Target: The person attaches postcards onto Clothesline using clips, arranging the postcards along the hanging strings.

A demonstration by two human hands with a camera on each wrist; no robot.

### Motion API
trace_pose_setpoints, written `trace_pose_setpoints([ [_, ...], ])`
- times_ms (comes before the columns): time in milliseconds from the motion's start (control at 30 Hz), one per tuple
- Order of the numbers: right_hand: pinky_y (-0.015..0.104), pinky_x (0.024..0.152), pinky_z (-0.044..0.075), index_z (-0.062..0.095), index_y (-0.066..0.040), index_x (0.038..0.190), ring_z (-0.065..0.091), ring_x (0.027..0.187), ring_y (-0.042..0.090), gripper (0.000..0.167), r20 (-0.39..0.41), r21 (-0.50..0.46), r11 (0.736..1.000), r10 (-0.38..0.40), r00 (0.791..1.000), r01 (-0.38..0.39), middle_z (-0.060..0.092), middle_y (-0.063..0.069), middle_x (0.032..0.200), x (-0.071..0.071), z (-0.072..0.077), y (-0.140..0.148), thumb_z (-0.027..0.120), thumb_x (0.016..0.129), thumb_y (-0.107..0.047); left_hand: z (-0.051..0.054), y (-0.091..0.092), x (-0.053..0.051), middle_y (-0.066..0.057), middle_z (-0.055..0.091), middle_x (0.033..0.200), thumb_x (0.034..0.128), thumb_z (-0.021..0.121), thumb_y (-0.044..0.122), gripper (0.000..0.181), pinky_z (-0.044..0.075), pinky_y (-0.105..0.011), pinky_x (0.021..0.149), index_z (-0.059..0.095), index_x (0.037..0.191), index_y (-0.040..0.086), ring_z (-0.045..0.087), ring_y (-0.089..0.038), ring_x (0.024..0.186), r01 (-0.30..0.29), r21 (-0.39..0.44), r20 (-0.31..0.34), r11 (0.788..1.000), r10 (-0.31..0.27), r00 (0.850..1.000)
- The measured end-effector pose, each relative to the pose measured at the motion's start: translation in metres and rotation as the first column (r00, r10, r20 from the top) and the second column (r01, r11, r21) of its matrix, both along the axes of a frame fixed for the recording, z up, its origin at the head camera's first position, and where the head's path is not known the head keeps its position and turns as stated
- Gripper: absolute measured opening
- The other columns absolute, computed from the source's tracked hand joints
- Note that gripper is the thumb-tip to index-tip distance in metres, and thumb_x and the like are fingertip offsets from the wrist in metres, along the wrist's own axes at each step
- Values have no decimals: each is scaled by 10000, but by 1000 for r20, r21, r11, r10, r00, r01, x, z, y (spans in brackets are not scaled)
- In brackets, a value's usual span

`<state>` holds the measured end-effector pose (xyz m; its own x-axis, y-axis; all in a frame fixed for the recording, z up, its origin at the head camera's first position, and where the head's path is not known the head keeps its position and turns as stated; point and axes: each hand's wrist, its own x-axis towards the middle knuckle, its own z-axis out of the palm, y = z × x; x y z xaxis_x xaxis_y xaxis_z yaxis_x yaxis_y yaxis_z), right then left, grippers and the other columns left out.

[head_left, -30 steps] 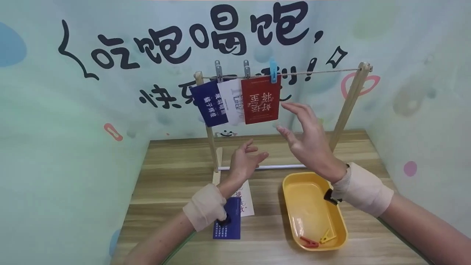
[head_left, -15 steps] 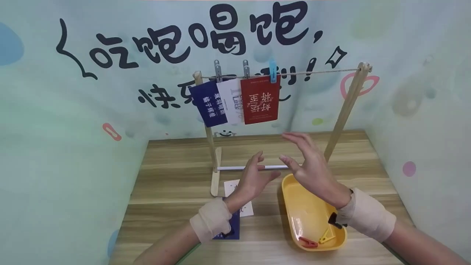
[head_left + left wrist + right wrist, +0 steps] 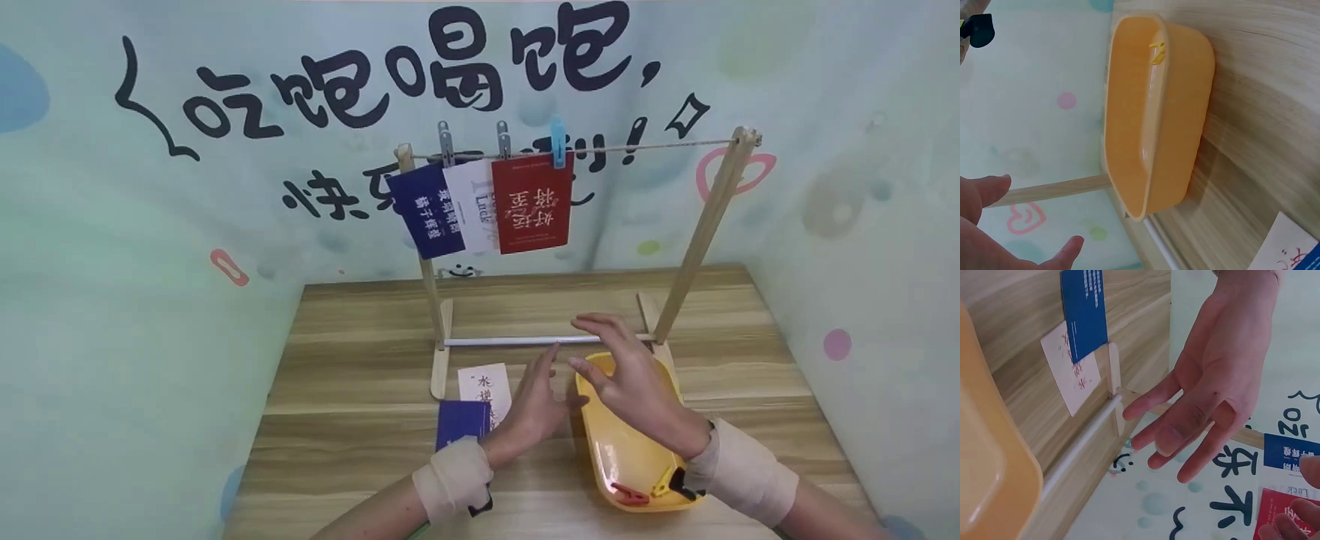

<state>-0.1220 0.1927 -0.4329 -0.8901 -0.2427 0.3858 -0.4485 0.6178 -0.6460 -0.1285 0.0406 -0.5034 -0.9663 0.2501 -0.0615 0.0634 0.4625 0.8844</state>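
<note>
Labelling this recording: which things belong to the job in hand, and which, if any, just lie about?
Likely the job's:
hanging cards
clips holding them
loose cards
yellow tray
red clip
yellow clip
wooden rack

No strays seen; just surroundings:
printed backdrop
wrist wraps

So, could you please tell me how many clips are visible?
5: a left grey clip, a middle grey clip and a blue clip on the string; a red clip and a yellow clip in the yellow tray. The right hand may hide more.
</note>
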Motion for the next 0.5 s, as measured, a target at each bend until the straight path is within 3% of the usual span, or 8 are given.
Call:
trace_pose_setpoints([
  [267,487,1038,510,617,-31,1309,603,1225,291,495,-29,8,1000,-11,1000,12,598,126,1316,8,-33,6,781,842,-45,-28,6,13,-173,454,1477,848,791,159,852,529,-389,1034,318,1551,71,548,-305,1274,23,-47,0,999,-23,1000],
  [500,476,991,509,644,18,1240,622,1161,282,463,-54,2,1000,-21,998,21,644,117,1237,12,-60,15,798,804,0,-54,7,27,-169,428,1494,811,818,190,935,428,-441,1152,281,1570,87,488,-307,1356,80,-64,-46,995,-83,996],
])
